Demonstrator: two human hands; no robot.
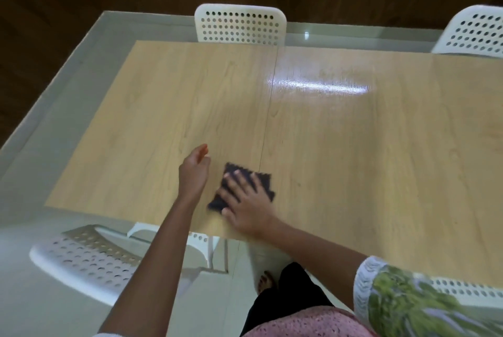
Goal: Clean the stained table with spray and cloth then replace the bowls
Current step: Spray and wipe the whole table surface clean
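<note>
A dark folded cloth [262,176] lies flat on the light wooden table [353,146] near its front edge. My right hand [245,200] presses down on the cloth with straight, spread fingers. My left hand [193,170] hovers just left of the cloth, fingers relaxed and pointing away from me, holding nothing. A wet, shiny patch [321,86] shows on the table's far middle. No spray bottle and no bowls are in view.
White perforated chairs stand around the table: one at the far side [239,23], one at the far right [473,32], one at the near left [87,257], and one at the near right [462,289]. A seam [268,113] splits the tabletop. Grey floor lies to the left.
</note>
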